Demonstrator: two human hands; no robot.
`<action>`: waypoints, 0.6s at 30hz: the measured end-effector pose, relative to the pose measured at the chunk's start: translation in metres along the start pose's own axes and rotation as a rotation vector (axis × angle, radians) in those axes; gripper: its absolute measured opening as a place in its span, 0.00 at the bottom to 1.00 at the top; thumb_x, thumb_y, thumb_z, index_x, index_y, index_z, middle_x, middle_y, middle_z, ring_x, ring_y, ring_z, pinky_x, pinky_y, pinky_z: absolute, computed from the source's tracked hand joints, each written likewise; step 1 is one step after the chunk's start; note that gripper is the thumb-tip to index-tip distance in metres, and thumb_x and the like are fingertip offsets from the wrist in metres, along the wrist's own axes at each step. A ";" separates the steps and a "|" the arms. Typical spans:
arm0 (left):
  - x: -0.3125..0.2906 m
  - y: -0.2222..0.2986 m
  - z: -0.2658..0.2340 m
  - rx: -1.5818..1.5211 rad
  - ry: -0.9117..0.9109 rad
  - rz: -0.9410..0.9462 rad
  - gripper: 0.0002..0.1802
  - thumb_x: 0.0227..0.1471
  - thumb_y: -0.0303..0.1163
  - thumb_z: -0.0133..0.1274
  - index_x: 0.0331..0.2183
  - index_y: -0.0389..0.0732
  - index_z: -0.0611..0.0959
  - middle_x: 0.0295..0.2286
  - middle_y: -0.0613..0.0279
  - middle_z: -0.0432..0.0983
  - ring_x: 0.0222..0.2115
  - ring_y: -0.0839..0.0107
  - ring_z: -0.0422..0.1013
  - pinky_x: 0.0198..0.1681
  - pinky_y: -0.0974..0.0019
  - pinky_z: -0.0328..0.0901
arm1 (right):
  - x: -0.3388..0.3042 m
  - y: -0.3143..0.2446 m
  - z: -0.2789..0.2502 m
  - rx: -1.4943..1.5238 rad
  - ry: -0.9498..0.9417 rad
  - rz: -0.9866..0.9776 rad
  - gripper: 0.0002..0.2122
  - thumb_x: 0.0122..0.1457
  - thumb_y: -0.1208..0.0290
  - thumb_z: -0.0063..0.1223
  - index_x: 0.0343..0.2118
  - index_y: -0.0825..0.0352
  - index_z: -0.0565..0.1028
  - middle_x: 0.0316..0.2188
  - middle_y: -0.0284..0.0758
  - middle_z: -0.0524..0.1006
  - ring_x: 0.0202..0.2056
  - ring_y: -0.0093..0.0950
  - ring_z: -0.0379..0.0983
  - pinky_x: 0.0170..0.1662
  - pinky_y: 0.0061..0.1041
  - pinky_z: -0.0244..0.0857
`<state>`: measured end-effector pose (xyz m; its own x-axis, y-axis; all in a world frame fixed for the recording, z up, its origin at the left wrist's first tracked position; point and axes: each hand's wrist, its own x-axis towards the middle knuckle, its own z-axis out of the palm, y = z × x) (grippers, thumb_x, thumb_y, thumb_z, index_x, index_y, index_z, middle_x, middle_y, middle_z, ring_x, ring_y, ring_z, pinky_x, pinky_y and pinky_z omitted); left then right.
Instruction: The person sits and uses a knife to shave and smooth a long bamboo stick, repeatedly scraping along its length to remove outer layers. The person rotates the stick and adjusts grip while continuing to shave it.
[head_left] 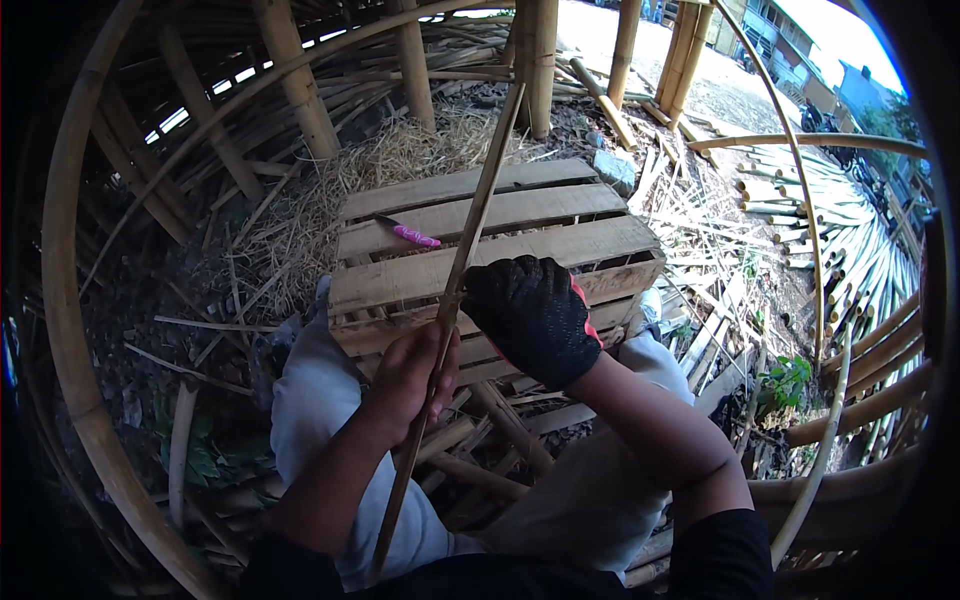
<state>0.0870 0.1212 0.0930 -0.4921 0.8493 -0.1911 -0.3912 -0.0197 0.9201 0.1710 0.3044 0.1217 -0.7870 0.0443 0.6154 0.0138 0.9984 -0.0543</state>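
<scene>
A long, narrow bamboo strip (484, 190) slants up and away in front of me, from my lap to above the wooden crate (565, 243). My left hand (412, 372), bare, is wrapped around its lower part. Just above it, my right hand (530, 318) wears a black glove with red on its back and is closed at the strip. Its fingertips are partly hidden, so anything small in them does not show. On the crate's slats, left of the strip, lies a knife (412, 234) with a pink handle and a dark blade.
Between my knees stands the crate. Pale shavings (400, 165) are heaped behind it, near upright bamboo posts (537, 80). A grey block (614, 172) sits past its far right corner. Many cut bamboo poles (850, 230) lie at right. Curved bamboo (75, 330) arches at left.
</scene>
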 end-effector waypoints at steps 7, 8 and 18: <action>-0.003 0.007 -0.015 -0.089 0.060 0.023 0.21 0.67 0.50 0.44 0.43 0.41 0.74 0.23 0.70 0.68 0.13 0.81 0.64 0.10 0.77 0.54 | 0.014 -0.029 0.000 -0.174 -0.097 -0.020 0.08 0.56 0.67 0.53 0.38 0.60 0.75 0.25 0.34 0.75 0.27 0.35 0.75 0.28 0.37 0.66; -0.002 0.007 -0.020 -0.072 0.049 0.016 0.21 0.66 0.51 0.44 0.43 0.41 0.74 0.24 0.70 0.68 0.14 0.81 0.64 0.10 0.78 0.54 | 0.017 -0.032 -0.001 -0.156 -0.152 -0.001 0.07 0.56 0.67 0.53 0.37 0.60 0.75 0.25 0.34 0.75 0.27 0.34 0.76 0.27 0.37 0.66; 0.011 0.004 -0.014 -0.153 0.044 -0.094 0.18 0.66 0.52 0.45 0.42 0.48 0.74 0.15 0.73 0.57 0.09 0.83 0.53 0.09 0.76 0.47 | 0.002 0.005 0.021 0.025 0.052 -0.026 0.06 0.52 0.64 0.56 0.28 0.60 0.75 0.19 0.32 0.74 0.21 0.35 0.76 0.22 0.36 0.65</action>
<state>0.0689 0.1229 0.0892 -0.4800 0.8272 -0.2920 -0.5492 -0.0239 0.8353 0.1561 0.3085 0.1062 -0.7537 0.0206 0.6569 -0.0226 0.9981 -0.0572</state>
